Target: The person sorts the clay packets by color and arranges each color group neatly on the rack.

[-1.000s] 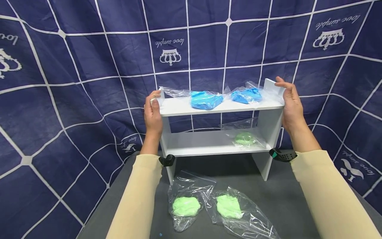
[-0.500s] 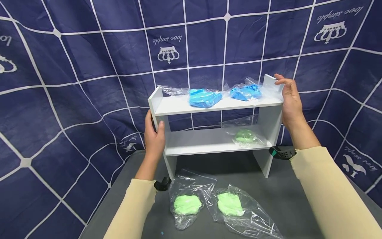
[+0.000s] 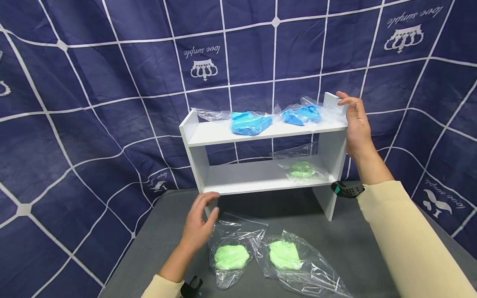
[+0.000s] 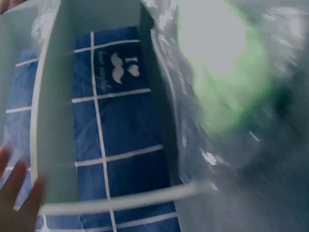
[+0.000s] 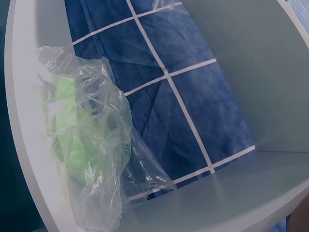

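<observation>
A white two-tier shelf (image 3: 246,179) stands on the dark table. My right hand (image 3: 359,128) holds its right side panel near the top, palm along the outer face and fingertips at the panel's edge. My left hand (image 3: 199,225) is in front of the shelf's lower left leg, fingers spread and nothing in them; its blurred fingers (image 4: 17,188) show in the left wrist view. Two bagged blue lumps (image 3: 250,123) (image 3: 302,115) lie on the top tier. A bagged green lump (image 5: 77,125) sits at the right of the lower tier.
On the table before the shelf lie two light green lumps (image 3: 232,257) (image 3: 285,255) in clear plastic bags. The bag beside my left hand reaches under the shelf's front. A navy curtain (image 3: 149,74) with white grid lines hangs close behind.
My left hand has let go of the shelf's left panel and come down towards the table, near the left green bag. The right hand stays at the right panel.
</observation>
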Tool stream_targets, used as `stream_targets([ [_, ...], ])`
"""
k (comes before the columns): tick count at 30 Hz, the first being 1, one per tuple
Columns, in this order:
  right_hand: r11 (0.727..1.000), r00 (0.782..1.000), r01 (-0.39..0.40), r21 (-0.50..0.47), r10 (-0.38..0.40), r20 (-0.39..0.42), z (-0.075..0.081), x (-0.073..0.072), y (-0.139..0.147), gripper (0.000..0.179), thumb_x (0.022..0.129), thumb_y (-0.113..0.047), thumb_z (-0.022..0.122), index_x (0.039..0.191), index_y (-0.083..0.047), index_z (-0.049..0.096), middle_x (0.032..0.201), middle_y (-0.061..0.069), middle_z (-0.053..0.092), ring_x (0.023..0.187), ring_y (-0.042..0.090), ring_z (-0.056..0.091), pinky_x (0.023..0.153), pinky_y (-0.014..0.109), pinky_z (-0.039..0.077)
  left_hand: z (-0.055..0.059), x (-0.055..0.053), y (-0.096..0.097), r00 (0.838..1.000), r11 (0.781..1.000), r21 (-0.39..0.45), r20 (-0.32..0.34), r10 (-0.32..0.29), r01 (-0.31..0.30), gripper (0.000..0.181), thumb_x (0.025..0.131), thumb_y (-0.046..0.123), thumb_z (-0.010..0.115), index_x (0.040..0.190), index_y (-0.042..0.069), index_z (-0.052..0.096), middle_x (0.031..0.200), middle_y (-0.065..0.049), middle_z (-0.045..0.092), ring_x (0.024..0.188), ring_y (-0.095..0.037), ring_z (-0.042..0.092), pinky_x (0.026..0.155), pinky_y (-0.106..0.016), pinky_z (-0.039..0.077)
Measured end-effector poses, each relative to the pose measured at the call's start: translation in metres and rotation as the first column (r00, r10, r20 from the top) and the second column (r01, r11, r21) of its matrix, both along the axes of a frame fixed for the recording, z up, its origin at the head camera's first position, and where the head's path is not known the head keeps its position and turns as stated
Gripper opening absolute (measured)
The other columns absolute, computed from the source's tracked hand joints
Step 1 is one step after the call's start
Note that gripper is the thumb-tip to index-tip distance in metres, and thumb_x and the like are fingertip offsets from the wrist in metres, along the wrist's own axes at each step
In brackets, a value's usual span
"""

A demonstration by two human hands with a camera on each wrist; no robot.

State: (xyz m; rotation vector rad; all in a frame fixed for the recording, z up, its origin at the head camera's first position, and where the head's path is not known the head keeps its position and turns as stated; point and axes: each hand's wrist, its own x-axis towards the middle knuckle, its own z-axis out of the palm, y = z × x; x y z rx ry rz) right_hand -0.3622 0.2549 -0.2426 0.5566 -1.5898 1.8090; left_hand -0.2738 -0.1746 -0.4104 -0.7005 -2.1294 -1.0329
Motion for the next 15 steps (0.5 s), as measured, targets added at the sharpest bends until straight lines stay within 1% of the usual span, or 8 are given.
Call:
stream_targets([
  [1,1.000,1.000,0.001,-0.001,-0.001,-0.001,0.001,0.000,0.000,0.032,0.105,-0.039,0.032,0.107,-0.022,0.059,0.159,0.006,0.038,0.151,0.016,0.026,0.120,0.028,0.015,-0.004,0.003,-0.002,0.995,0.996,-0.067,0.079,-0.053,0.059,0.043,0.092,0.007,0.065,0.134,0.018,0.059,0.138,-0.003,0.058,0.127,-0.023,0.056,0.103,-0.033,0.047],
  [2,1.000,1.000,0.001,-0.005,-0.001,0.000,0.001,0.000,0.000,0.032,0.105,-0.039,0.032,0.106,-0.022,0.059,0.159,0.005,0.038,0.151,0.016,0.027,0.120,0.028,0.015,-0.009,0.005,-0.004,0.981,0.985,-0.126,0.165,-0.100,0.121,0.048,0.093,0.012,0.066,0.139,0.021,0.055,0.142,-0.002,0.056,0.131,-0.024,0.054,0.104,-0.040,0.047],
  [3,1.000,1.000,-0.003,-0.014,0.003,-0.003,0.002,0.000,0.000,0.031,0.105,-0.039,0.033,0.106,-0.022,0.059,0.158,0.006,0.039,0.150,0.016,0.027,0.120,0.028,0.015,-0.013,0.008,-0.006,0.959,0.968,-0.179,0.251,-0.128,0.176,0.053,0.094,0.018,0.067,0.143,0.025,0.050,0.147,0.000,0.052,0.135,-0.025,0.051,0.106,-0.047,0.046],
  [5,1.000,1.000,0.003,-0.019,-0.003,-0.002,0.003,0.000,-0.001,0.030,0.105,-0.038,0.033,0.105,-0.022,0.059,0.157,0.005,0.040,0.150,0.016,0.027,0.119,0.028,0.015,-0.020,0.012,-0.009,0.901,0.932,-0.246,0.407,-0.152,0.268,0.066,0.093,0.028,0.070,0.151,0.031,0.039,0.157,0.000,0.042,0.145,-0.030,0.041,0.109,-0.060,0.040],
  [7,1.000,1.000,0.002,-0.016,-0.002,0.003,0.003,-0.001,-0.001,0.030,0.105,-0.038,0.033,0.105,-0.022,0.059,0.158,0.004,0.040,0.150,0.016,0.028,0.119,0.028,0.015,-0.028,0.015,-0.012,0.842,0.906,-0.262,0.515,-0.161,0.333,0.078,0.089,0.034,0.074,0.154,0.033,0.033,0.161,-0.003,0.036,0.148,-0.035,0.034,0.110,-0.066,0.034],
  [9,1.000,1.000,0.007,-0.016,-0.007,0.000,0.004,-0.002,-0.002,0.030,0.105,-0.038,0.034,0.104,-0.022,0.059,0.157,0.004,0.040,0.150,0.016,0.028,0.119,0.028,0.016,-0.035,0.016,-0.014,0.808,0.880,-0.284,0.564,-0.168,0.381,0.086,0.084,0.038,0.078,0.156,0.031,0.030,0.163,-0.005,0.032,0.149,-0.039,0.030,0.112,-0.068,0.030],
  [12,1.000,1.000,0.018,-0.010,-0.017,0.006,0.003,-0.001,-0.003,0.029,0.105,-0.039,0.034,0.105,-0.023,0.058,0.158,0.003,0.040,0.150,0.016,0.028,0.119,0.028,0.016,-0.046,0.019,-0.015,0.781,0.845,-0.310,0.597,-0.184,0.436,0.097,0.077,0.041,0.084,0.157,0.024,0.031,0.163,-0.011,0.031,0.149,-0.044,0.027,0.113,-0.071,0.023],
  [15,1.000,1.000,0.019,-0.011,-0.019,0.016,0.002,-0.001,-0.003,0.029,0.105,-0.038,0.033,0.105,-0.023,0.058,0.158,0.004,0.039,0.150,0.016,0.028,0.119,0.028,0.016,-0.055,0.023,-0.018,0.747,0.805,-0.342,0.640,-0.178,0.485,0.109,0.071,0.043,0.087,0.158,0.018,0.027,0.165,-0.016,0.024,0.150,-0.049,0.021,0.114,-0.074,0.017],
])
